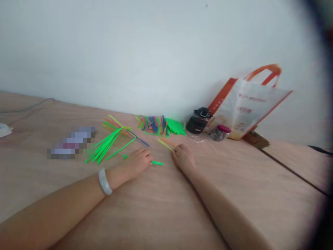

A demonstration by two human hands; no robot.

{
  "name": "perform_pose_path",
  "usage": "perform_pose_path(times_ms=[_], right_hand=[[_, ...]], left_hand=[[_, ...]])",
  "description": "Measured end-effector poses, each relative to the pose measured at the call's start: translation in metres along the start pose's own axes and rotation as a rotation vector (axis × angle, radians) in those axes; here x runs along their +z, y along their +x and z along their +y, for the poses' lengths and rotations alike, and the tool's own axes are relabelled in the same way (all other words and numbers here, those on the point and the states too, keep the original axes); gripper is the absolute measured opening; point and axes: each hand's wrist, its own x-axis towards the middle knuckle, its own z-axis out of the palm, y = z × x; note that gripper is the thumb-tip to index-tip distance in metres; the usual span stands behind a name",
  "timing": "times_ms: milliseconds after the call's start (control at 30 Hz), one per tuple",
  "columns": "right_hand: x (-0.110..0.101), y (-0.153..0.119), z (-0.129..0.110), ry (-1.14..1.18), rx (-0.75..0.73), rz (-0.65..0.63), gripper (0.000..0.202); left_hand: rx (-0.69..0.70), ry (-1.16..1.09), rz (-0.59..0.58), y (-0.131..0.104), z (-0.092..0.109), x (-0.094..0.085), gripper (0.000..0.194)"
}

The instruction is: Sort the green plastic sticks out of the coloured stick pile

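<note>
My left hand [137,162], with a pale bangle [105,181] at the wrist, is closed over thin green sticks [157,163] low on the table; their ends stick out on both sides. In my right hand [184,157], closed fingertips pinch a yellow stick [164,144] and an orange stick [168,141], which point up and left. Left of the hands lies a fanned bunch of green sticks [106,145], with yellow and orange ones crossing at its top. A dark blue stick [142,141] touches that group. What lies under my left palm is hidden.
Packs of multicoloured strips [153,124] and green sticks [176,126] lie by the wall. Right of them stand a dark bottle [198,121], a small jar with a red lid [220,132] and a white-orange bag [244,107]. A blurred-out object [73,142] lies left on the table.
</note>
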Motion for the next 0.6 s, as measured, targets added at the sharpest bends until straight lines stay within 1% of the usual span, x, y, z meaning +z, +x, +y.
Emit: perform_pose_path(times_ms=[100, 233, 333, 400, 500, 600], right_hand=[[0.000, -0.002, -0.007, 0.074, -0.022, 0.062, 0.017], [0.003, -0.004, -0.016, 0.172, -0.089, 0.187, 0.012], [0.002, -0.007, -0.022, 0.237, -0.125, 0.229, 0.010], [0.001, -0.009, -0.026, 0.283, -0.135, 0.215, 0.009], [-0.002, -0.013, -0.030, 0.334, -0.124, 0.149, 0.007], [-0.002, -0.014, -0.034, 0.356, -0.089, 0.105, 0.013]], left_hand=[[-0.009, -0.027, -0.002, 0.001, 0.002, 0.001, 0.019], [-0.022, -0.073, -0.009, 0.002, 0.004, 0.002, 0.018], [-0.012, -0.080, -0.023, 0.002, 0.003, 0.005, 0.016], [-0.014, -0.072, -0.024, 0.001, 0.003, 0.005, 0.017], [0.013, -0.075, -0.007, 0.001, 0.003, 0.004, 0.018], [0.034, -0.089, 0.005, 0.000, 0.004, 0.003, 0.017]])
